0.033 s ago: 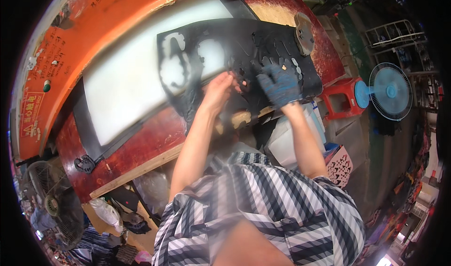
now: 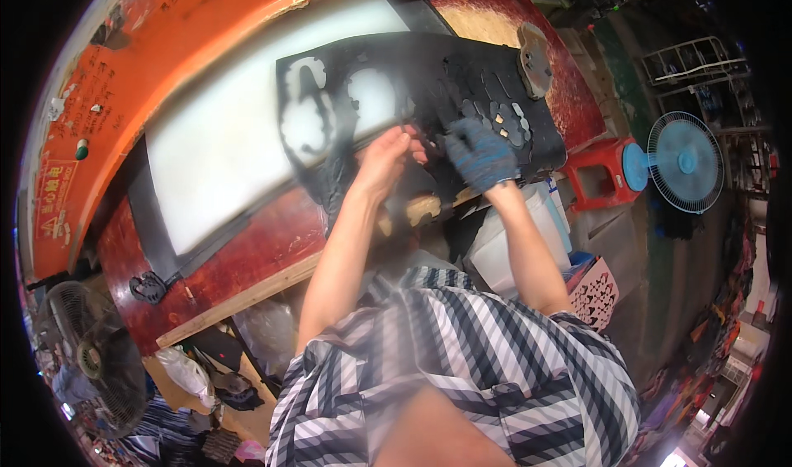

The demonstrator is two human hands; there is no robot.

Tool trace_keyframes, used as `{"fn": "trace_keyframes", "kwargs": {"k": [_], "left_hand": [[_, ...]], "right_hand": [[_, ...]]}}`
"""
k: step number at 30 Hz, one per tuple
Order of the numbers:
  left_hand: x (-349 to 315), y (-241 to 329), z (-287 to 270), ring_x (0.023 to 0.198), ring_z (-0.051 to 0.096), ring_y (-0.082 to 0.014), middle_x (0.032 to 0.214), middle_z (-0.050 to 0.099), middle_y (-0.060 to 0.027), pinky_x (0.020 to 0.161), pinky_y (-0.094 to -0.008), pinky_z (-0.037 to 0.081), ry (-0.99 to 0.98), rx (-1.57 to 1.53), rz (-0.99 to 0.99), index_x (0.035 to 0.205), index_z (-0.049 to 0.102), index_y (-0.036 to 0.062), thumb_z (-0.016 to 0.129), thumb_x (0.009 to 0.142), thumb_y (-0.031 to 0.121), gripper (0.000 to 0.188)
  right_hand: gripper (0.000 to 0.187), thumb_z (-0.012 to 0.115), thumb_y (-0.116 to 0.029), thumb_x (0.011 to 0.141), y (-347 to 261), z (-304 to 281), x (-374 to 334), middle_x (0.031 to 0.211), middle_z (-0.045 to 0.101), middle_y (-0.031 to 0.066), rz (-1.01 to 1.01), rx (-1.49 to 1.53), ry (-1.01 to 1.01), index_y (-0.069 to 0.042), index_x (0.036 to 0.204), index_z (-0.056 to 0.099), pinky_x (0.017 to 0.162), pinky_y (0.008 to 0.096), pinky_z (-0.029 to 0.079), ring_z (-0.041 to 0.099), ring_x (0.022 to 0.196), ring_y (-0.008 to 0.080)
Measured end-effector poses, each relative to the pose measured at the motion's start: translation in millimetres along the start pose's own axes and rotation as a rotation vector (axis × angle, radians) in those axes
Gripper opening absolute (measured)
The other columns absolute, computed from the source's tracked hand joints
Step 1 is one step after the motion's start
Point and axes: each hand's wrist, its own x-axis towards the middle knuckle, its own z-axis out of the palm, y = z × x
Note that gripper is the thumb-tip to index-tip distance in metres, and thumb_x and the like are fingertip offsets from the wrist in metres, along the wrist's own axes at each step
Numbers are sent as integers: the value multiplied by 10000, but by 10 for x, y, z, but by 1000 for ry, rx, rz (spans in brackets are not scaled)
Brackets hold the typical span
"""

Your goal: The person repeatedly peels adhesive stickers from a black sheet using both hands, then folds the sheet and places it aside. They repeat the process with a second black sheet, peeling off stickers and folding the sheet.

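Observation:
A black sheet (image 2: 396, 50) with many shaped cut-outs lies across the white work surface and the red table in front of me. My left hand (image 2: 386, 163), bare, is over the sheet's middle with its fingers curled in and pressed together. Whatever it pinches is dark and too blurred to make out. Just to its right, my right hand (image 2: 483, 155) wears a blue-grey knit glove. Its fingers stretch leftward over the sheet, a little smeared by motion, and I see nothing held in them. Small pale pieces (image 2: 499, 119) show among the narrow cut-outs beyond the glove.
A white panel (image 2: 247, 137) lies left of the sheet under an orange machine beam (image 2: 165, 63). At the table's right end rests an irregular flat plate (image 2: 535, 58). A red stool (image 2: 596, 174) and blue fan (image 2: 685, 160) stand right; another fan (image 2: 91, 360) stands lower left.
My right hand has shifted left and slightly toward me, closer to my left hand, uncovering more cut-outs. The left hand stays about where it was.

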Motion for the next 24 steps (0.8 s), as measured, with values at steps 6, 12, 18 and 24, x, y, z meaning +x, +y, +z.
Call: {"fn": "trace_keyframes", "kwargs": {"k": [6,12,18,24], "left_hand": [[-8,-35,18,834,636,-179,917,653,-65,769,-308,513,31,14,29,1116,573,26,588,953,202,241],[0,-118,-82,816,647,-188,897,649,-71,743,-288,508,147,48,36,1100,577,33,580,956,189,212],[-7,-168,-20,743,646,-132,865,642,-34,576,-198,419,275,246,49,1114,585,54,527,979,172,189],[-90,-115,114,700,646,-103,852,644,-16,505,-174,351,359,171,113,1163,595,52,516,974,148,226]], "right_hand": [[391,673,-415,785,-33,343,-139,1001,660,151,142,16,-192,-92,1006,677,823,430,483,605,965,336],[335,658,-242,817,408,103,-96,1003,670,126,515,802,116,-54,1094,650,846,360,499,632,956,256],[255,624,-130,850,1101,-829,240,1004,672,78,471,1045,567,-6,1073,635,762,323,532,650,864,193],[281,652,-127,823,1277,-1670,554,1029,667,93,262,1007,833,2,1073,638,777,319,502,630,898,201]]}}
